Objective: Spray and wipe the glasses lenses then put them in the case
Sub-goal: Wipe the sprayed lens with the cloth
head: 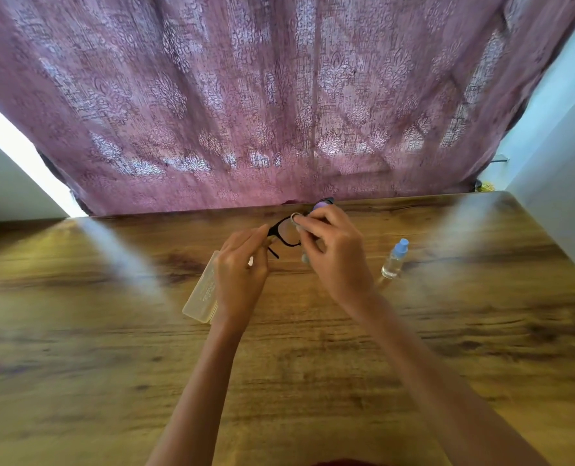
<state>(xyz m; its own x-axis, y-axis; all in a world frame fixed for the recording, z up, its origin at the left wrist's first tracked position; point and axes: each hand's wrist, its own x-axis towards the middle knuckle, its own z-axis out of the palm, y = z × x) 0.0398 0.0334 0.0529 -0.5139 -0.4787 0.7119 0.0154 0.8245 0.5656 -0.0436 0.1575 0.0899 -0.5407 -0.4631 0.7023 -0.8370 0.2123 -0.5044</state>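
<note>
a grey cloth (295, 218) is pinched in the curled fingers of the right hand (329, 250) against one lens of the black glasses (291, 244), whose left end is gripped by the left hand (242, 267). the frame could be twisted, or lost from that one-sided hold, if pressed too hard. the glasses are held between both hands, above the table (111, 331), near the case (200, 294).

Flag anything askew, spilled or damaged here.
Nothing stands out. The spray bottle stands upright on the wooden table, no puddle visible. The case lies flat under the left hand, which holds the black glasses while the right hand presses a grey cloth to a lens. Visible frame looks intact.
</note>
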